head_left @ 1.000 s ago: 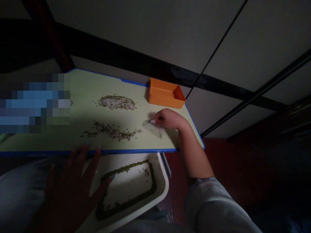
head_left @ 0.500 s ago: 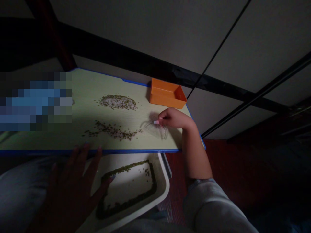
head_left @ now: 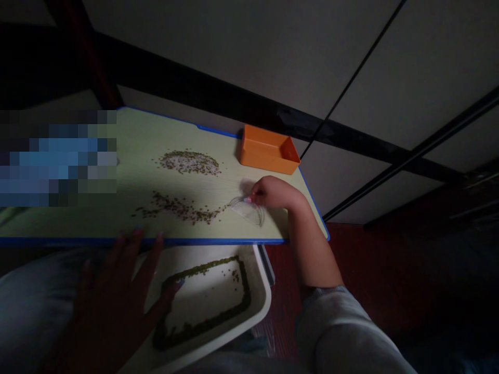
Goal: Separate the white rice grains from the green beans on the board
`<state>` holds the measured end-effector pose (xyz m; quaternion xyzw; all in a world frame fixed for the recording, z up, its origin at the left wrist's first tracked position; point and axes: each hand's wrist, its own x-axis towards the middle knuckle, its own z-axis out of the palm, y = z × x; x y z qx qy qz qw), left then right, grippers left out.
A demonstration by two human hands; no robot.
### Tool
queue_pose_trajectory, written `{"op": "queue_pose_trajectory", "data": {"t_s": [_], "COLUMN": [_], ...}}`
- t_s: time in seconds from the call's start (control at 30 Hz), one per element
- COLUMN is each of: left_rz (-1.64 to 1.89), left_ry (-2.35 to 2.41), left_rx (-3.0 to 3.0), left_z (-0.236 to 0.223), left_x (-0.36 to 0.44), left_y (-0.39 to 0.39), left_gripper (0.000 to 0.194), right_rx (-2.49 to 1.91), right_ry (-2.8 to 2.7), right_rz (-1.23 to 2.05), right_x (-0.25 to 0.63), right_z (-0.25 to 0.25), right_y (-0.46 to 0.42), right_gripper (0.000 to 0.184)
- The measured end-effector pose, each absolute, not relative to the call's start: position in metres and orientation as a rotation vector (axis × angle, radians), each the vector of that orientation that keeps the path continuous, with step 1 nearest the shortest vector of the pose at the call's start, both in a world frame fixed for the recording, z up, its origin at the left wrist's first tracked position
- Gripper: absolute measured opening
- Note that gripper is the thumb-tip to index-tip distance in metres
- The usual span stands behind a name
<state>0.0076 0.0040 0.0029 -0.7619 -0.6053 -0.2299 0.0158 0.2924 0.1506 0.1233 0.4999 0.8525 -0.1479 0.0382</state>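
Observation:
My right hand (head_left: 268,192) pinches a clear plastic protractor (head_left: 249,210) near the right end of the table (head_left: 128,156). The protractor's left tip is close to a loose scatter of small brown and green beans (head_left: 179,208). Farther back lies a rounder pile of beans mixed with pale grains (head_left: 189,162). My left hand (head_left: 113,291) is in shadow at the near table edge, fingers spread and nothing visibly held. It partly covers a white basin (head_left: 265,291), whose floor has dark green beans (head_left: 245,280) gathered along its edges.
An open orange box (head_left: 268,150) stands at the table's back right corner. Pale panels (head_left: 273,62) with dark strips rise behind the table. Dark red flooring (head_left: 358,259) shows at the right. A blurred-out patch (head_left: 58,158) hides the table's left side.
My right hand and the protractor have shifted slightly, with my wrist a little farther left. The protractor looks less blurred. My left hand stays about where it was.

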Motion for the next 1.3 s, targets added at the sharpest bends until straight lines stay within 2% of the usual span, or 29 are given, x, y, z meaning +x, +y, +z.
{"op": "queue_pose_trajectory", "data": {"t_s": [0.23, 0.5, 0.87, 1.07, 1.3], "left_rz": [-0.725, -0.768, -0.72, -0.706, -0.716], "left_ry": [-1.893, -1.874, -1.844, -1.859, -1.9], "left_rx": [-2.364, -2.368, -2.35, -2.363, -2.371], "left_z": [0.003, 0.004, 0.003, 0.005, 0.005], "left_x": [0.008, 0.009, 0.01, 0.009, 0.009], "left_y": [0.004, 0.005, 0.004, 0.004, 0.003], "left_gripper": [0.075, 0.074, 0.07, 0.072, 0.076], "right_rx": [1.687, 1.667, 1.691, 1.754, 1.723], "right_ry": [2.559, 2.64, 2.695, 2.715, 2.873], "right_rz": [-0.289, -0.398, -0.27, -0.085, -0.12], "right_x": [0.297, 0.298, 0.283, 0.273, 0.266], "right_z": [0.123, 0.124, 0.112, 0.109, 0.1], "right_y": [0.153, 0.153, 0.157, 0.157, 0.161], "right_gripper": [0.033, 0.034, 0.032, 0.031, 0.03]}}
